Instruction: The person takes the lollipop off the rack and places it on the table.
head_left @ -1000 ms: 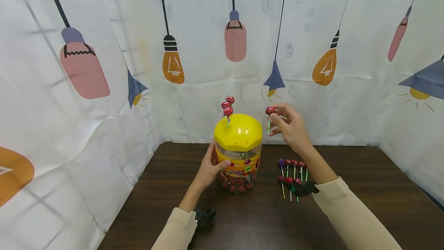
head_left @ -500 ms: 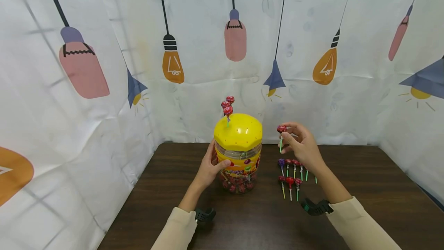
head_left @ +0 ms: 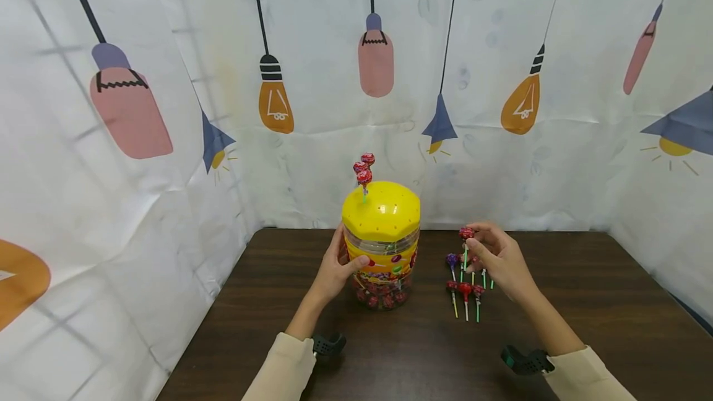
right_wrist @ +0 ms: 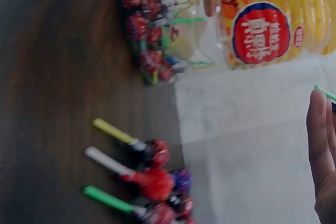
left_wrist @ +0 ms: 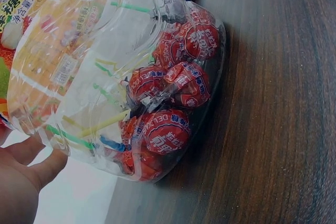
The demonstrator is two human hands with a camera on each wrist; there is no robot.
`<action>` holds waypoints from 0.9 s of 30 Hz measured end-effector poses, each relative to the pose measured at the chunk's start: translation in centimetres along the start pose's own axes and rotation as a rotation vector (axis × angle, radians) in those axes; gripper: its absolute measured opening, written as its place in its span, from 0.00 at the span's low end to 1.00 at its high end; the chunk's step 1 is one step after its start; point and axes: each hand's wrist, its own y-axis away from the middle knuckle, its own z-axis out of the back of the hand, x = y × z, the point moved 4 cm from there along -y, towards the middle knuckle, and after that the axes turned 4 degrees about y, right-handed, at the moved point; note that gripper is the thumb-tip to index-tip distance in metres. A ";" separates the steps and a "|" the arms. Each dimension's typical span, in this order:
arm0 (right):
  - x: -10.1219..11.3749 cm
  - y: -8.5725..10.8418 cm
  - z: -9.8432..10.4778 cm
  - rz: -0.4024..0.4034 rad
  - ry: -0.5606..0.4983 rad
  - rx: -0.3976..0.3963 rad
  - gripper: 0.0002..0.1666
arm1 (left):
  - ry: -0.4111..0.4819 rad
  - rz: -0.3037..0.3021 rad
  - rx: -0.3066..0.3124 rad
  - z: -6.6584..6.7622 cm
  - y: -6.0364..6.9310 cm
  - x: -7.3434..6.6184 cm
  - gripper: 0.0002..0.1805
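A clear jar with a yellow lid (head_left: 381,210) stands upright, red-wrapped lollipops (left_wrist: 167,132) inside its base. The left hand (head_left: 334,271) grips the jar's left side, thumb across the label. Several lollipops (head_left: 364,177) stand in the lid's back left part. The right hand (head_left: 498,258) pinches a red lollipop (head_left: 466,233) with a green stick, head up, above the back row of loose lollipops. In the right wrist view, only part of the right hand (right_wrist: 321,145) and a bit of green stick show at the right edge.
Loose lollipops lie in two rows on the dark wooden table (head_left: 423,357), right of the jar; the front row (head_left: 465,293) has three, and the right hand partly covers the back row. A white cloth printed with lamps (head_left: 334,172) hangs behind the table.
The right hand has moved right and down with its lollipop, away from beside the lid to above the loose ones. The left hand keeps its grip on the jar.
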 end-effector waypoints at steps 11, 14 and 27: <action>-3.2 2.9 1.1 -0.053 0.050 -0.005 0.21 | -0.005 0.017 0.002 0.0 0.0 0.0 0.48; -4.0 3.5 1.5 -0.065 0.062 0.006 0.22 | -0.004 0.012 0.005 0.0 0.0 0.0 0.47; -5.7 4.2 3.0 -0.070 0.051 0.067 0.20 | 0.006 0.007 0.005 -0.1 0.0 -0.1 0.48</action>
